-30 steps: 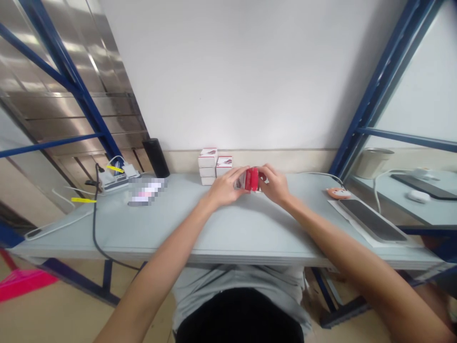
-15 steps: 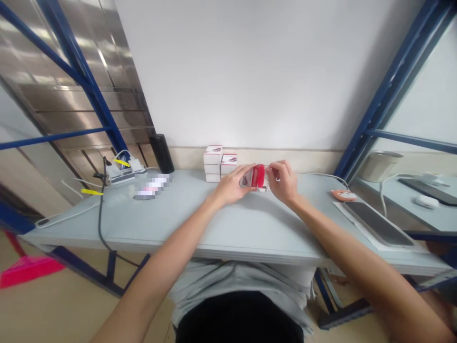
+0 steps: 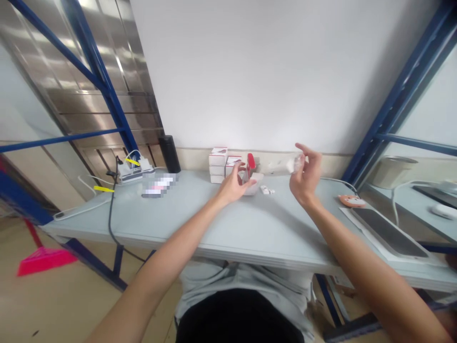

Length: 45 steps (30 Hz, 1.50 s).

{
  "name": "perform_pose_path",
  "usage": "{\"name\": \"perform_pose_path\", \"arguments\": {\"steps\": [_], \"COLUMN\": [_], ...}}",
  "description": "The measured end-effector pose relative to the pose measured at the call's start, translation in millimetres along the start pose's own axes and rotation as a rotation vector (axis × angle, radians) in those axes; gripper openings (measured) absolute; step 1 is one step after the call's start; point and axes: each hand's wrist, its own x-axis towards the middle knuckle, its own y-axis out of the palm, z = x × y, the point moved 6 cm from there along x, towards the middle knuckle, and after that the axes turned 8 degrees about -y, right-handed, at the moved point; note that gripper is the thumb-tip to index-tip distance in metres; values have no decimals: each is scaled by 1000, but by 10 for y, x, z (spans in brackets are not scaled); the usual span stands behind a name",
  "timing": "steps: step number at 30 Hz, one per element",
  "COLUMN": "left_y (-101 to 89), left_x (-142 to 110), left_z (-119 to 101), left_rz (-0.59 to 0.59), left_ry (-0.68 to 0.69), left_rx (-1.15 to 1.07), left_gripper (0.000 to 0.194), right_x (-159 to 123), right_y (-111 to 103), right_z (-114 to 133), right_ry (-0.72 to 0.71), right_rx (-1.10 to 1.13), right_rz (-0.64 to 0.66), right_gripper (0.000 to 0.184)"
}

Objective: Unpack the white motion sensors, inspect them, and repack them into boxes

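A white case (image 3: 253,186) with its red lid (image 3: 251,162) standing open sits mid-desk, held by the left hand (image 3: 233,186). Upper right of it, the raised right hand (image 3: 307,175) pinches a small whitish piece (image 3: 294,165) between closed fingers. Small white bits (image 3: 266,190) lie just beside the case on the desk (image 3: 193,224), with white boxes (image 3: 218,164) behind.

Both bare arms reach forward and slightly inward from the lower corners of the view, the left forearm (image 3: 167,271) and the right forearm (image 3: 371,281) angling toward the middle. The left hand (image 3: 233,186) sits low with its wrist bent and its fingers (image 3: 242,167) curled in a loose grasp, thumb side turned toward the right hand. The right hand (image 3: 305,174) is raised higher and well apart from the left, its wrist cocked upward, palm turned inward, and its thumb and fingers (image 3: 298,147) spread in a partly open curve.
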Motion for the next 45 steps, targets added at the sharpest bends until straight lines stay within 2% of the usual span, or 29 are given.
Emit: {"name": "perform_pose_path", "arguments": {"steps": [5,10,13,17,19,21,23,26,28,31,34,38,41,45], "left_y": [89,209,192,25,-59,-73,6,244,398,540,577,601,623,646], "left_x": [48,33,16,2,-23,-66,-124,-222,-260,-282,-295,-318,-339,-381], "left_z": [179,353,373,275,146,-24,-201,-380,-375,-251,-151,-149,-167,-186], "left_rz": [12,137,128,-25,-100,-112,-45,157,263,321,338,421,477,597], "left_ry": [-36,-105,-128,-168,-151,-94,-8,71,-10,-236,-403,-462,-475,-503], "left_rx": [-40,61,105,172,170,145,85,-148,-324,-511,-621,-690,-718,-782], "left_gripper": [62,59,46,24,17,13,18,46,66,82,82,64,61,76], "right_x": [-25,-83,-150,-202,-239,-294,-354,-431,-473,-504,-505,-497,-502,-496], "right_y": [7,34,70,135,192,257,312,367,396,451,488,476,477,491], "right_z": [-348,-595,-661,-599,-540,-487,-451,-457,-487,-496,-444,-415,-452,-484], "right_ry": [305,427,506,557,614,688,746,804,847,885,871,822,798,757], "right_rx": [140,204,233,241,248,257,262,272,295,383,494,560,544,433], "right_rz": [-56,-79,-73,-19,45,118,174,224,259,374,528,647,644,571], "right_gripper": [25,26,26,24,23,23,24,25,27,36,43,49,57,59]}}
